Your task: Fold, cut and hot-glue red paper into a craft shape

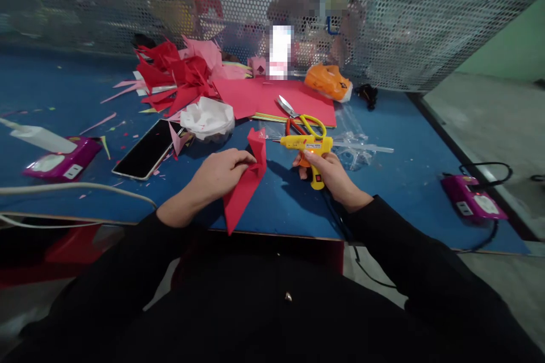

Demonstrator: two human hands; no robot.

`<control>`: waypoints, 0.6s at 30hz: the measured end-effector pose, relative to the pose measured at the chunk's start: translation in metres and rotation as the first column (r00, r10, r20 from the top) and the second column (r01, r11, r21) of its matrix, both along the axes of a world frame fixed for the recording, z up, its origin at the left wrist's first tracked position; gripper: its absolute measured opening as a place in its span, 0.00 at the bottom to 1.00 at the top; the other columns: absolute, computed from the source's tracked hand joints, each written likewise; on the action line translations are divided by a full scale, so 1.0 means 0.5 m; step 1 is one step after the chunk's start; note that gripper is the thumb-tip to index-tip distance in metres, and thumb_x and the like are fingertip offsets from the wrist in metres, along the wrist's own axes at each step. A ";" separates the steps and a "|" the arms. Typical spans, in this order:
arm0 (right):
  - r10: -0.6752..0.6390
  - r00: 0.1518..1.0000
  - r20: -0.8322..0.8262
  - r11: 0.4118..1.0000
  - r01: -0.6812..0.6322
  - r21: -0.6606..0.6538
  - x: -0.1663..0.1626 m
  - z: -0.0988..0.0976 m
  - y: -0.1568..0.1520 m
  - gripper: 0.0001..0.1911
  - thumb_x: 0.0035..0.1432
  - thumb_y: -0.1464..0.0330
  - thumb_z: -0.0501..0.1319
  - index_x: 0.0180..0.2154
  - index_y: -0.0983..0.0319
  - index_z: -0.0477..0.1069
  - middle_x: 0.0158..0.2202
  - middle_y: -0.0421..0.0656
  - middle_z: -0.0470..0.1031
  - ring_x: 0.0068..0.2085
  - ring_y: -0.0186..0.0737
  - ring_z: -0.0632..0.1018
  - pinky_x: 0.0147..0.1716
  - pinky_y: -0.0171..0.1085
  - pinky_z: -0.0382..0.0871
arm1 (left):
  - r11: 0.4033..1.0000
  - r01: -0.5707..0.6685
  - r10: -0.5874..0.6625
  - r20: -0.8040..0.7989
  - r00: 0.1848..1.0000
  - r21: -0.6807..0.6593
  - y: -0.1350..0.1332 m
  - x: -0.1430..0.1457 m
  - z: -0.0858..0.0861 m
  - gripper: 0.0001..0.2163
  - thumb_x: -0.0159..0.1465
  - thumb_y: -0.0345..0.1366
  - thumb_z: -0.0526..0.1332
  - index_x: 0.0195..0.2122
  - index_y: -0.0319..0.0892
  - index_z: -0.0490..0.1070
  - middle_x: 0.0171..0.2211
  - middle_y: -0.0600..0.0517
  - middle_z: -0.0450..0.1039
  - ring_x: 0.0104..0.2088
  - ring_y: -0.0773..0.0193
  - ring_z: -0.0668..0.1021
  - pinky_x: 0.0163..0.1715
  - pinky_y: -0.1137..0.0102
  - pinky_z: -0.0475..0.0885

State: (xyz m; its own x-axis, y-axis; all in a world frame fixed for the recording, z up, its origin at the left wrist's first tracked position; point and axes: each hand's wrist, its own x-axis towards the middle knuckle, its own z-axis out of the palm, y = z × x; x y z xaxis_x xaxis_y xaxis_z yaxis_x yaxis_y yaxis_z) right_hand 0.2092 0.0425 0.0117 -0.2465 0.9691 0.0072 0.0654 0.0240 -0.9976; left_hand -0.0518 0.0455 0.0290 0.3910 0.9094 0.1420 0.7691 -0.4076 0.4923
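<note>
My left hand [221, 173] is closed on a folded piece of red paper [244, 193], which points down toward the table's front edge. A narrower folded part of it stands up beyond my fingertips. In my right hand [330, 173] is a yellow glue gun [304, 143], gripped by its handle, with a finger near the orange trigger. Its nozzle points left, close to the upper end of the red paper; whether they touch I cannot tell. A clear glue stick [366, 147] sticks out from its back. Just behind the gun lie scissors [313, 125] with red and yellow handles.
Red sheets [293, 96] and a heap of cut red and pink paper [183, 71] lie toward the back. A phone [147, 150], a crumpled white wrapping [208, 118], an orange packet [328, 82] and purple power sockets [472, 198] sit around. Perforated metal panel [395, 28] stands behind.
</note>
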 end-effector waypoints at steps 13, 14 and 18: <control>-0.123 0.978 -0.167 0.991 0.129 0.026 0.003 0.010 -0.004 0.14 0.57 0.54 0.64 0.32 0.58 0.74 0.29 0.41 0.76 0.24 0.35 0.71 0.26 0.39 0.67 | 0.796 0.472 -0.394 0.268 0.879 -0.380 0.014 -0.041 0.096 0.12 0.65 0.39 0.54 0.32 0.45 0.76 0.37 0.49 0.79 0.37 0.60 0.79 0.39 0.68 0.74; -0.133 0.974 -0.183 0.990 0.140 0.025 0.004 0.009 -0.003 0.14 0.58 0.54 0.64 0.32 0.57 0.74 0.31 0.42 0.77 0.25 0.35 0.72 0.27 0.39 0.67 | 0.783 0.490 -0.408 0.279 0.869 -0.383 0.013 -0.037 0.096 0.12 0.65 0.39 0.53 0.32 0.45 0.76 0.37 0.49 0.79 0.38 0.60 0.79 0.39 0.68 0.73; -0.144 0.973 -0.178 0.988 0.151 0.026 0.008 0.004 0.003 0.15 0.57 0.53 0.63 0.34 0.58 0.74 0.32 0.42 0.78 0.25 0.35 0.72 0.26 0.38 0.68 | 0.844 0.407 -0.403 0.090 0.911 -0.348 0.030 -0.028 0.066 0.13 0.64 0.36 0.51 0.35 0.44 0.76 0.38 0.51 0.79 0.37 0.62 0.79 0.40 0.70 0.72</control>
State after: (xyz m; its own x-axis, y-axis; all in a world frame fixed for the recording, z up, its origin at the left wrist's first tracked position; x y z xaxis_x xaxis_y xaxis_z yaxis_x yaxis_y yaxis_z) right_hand 0.2133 0.0442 0.0136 -0.0928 0.9927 0.0764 -0.1047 0.0666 -0.9923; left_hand -0.0658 0.0605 0.0618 0.7359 0.6606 -0.1488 0.5661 -0.4797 0.6704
